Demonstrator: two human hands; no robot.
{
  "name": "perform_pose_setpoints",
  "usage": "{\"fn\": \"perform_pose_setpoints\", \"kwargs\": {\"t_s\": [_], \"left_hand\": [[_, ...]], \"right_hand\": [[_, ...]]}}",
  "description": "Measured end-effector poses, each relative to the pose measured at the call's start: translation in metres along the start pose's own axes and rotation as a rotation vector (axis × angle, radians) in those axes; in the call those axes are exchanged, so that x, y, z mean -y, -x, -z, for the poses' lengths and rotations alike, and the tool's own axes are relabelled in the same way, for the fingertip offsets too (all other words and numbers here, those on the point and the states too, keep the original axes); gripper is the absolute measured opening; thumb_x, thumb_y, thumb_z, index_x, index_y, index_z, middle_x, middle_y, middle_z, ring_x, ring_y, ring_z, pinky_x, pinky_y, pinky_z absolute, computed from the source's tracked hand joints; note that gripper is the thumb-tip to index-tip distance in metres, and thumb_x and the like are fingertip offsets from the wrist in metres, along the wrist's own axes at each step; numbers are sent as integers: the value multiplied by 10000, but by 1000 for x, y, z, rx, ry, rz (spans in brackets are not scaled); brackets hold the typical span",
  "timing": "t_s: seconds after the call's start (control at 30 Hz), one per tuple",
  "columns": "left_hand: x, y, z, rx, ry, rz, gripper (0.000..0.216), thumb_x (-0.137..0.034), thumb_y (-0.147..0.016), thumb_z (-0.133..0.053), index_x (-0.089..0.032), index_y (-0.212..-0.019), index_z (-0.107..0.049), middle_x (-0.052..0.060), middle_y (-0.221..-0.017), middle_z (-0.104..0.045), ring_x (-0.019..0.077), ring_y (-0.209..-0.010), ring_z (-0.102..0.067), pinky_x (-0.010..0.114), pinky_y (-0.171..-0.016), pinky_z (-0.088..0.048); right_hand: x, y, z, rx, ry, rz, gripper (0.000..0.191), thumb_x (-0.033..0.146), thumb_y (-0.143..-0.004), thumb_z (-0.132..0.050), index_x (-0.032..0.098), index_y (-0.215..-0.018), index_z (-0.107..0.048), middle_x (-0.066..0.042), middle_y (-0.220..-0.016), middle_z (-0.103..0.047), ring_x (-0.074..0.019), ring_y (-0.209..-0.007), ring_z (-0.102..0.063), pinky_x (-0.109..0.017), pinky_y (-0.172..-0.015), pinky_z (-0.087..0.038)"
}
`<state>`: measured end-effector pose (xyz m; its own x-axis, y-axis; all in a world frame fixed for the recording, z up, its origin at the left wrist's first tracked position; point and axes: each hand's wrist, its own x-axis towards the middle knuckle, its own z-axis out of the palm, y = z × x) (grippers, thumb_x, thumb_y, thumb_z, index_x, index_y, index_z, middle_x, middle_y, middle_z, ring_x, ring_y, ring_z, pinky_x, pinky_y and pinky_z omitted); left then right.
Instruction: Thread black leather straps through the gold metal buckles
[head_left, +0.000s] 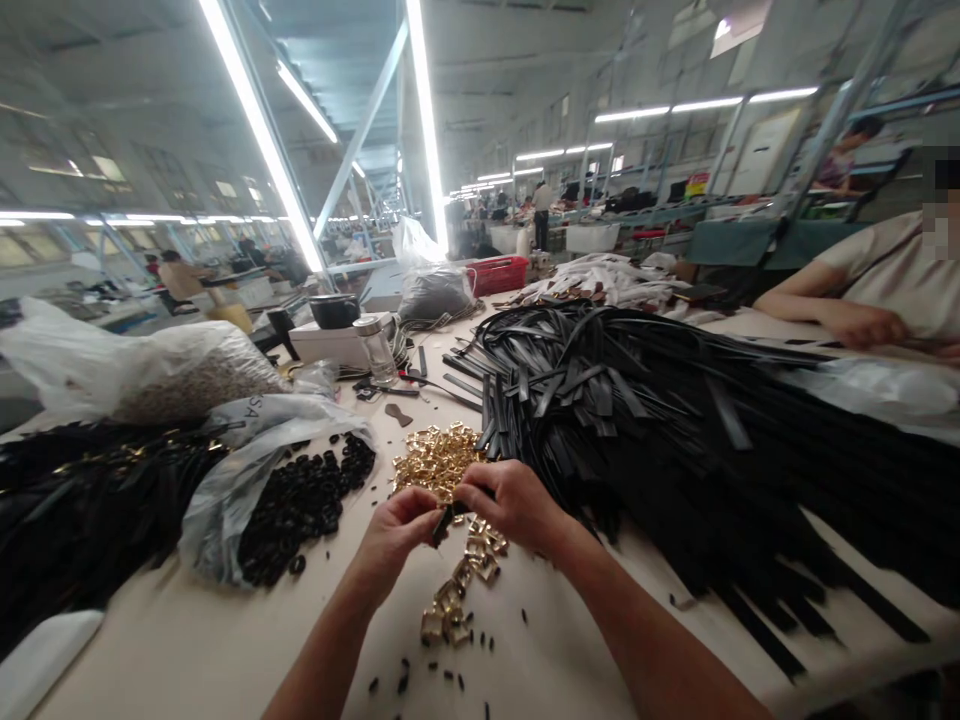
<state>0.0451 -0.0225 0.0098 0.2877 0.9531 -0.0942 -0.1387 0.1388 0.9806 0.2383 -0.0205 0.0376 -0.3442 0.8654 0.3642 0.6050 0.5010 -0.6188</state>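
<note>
Both hands meet over the middle of the table. Thumb and fingers of my left hand (394, 535) pinch a short black strap piece (441, 528). My right hand (519, 505) is closed on the same piece from the other side, its fingertips close to the left ones. Whether a buckle sits on the piece is hidden by the fingers. Just beyond the hands lies a heap of gold buckles (435, 452). More loose gold buckles (448, 605) trail below the hands, among several small black bits (403, 682).
A big pile of black straps (637, 440) covers the right side. On the left, black loops (300, 505) spill from a plastic bag (214, 510), beside more dark straps (90, 520). A glass jar (375, 350) stands behind. Another person's arm (832, 300) rests at the far right.
</note>
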Motion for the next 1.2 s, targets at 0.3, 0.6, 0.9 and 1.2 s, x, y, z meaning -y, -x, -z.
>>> {"fn": "perform_pose_setpoints", "kwargs": {"t_s": [0.3,0.6,0.9,1.2], "left_hand": [[3,-1,-10,-69,2,31,191,-250,-615,-749,-148,-600,-588,-29,-504,-562,78,-480,-460,199,-502,-362],[4,-5,-12,-223,431,-52,281,-282,-543,-840,-147,-716,-664,-7,-640,-648,98,-577,-576,208,-585,-462],[11,-4,-18,-189,280,-30,266,-323,-594,-817,-134,-754,-719,-18,-545,-586,69,-495,-463,200,-506,-366],[15,-9,-11,-152,29,-47,280,-369,-661,-763,-115,-768,-715,26,-599,-630,98,-501,-517,235,-515,-400]], "right_hand": [[-2,-1,-4,-361,168,235,214,264,-926,-464,183,-816,-628,-58,-832,-644,-158,-805,-578,-262,-766,-401],[1,-1,-24,9,-110,31,197,399,-838,-615,213,-870,-671,-10,-838,-640,-141,-724,-584,-228,-653,-418],[0,-6,-48,-46,-916,-163,322,479,-806,-624,178,-894,-694,-17,-753,-621,-161,-654,-583,-276,-617,-472],[-13,-7,-60,-134,-1093,-345,317,463,-742,-698,156,-823,-697,-19,-712,-641,-141,-620,-557,-259,-581,-450]]}}
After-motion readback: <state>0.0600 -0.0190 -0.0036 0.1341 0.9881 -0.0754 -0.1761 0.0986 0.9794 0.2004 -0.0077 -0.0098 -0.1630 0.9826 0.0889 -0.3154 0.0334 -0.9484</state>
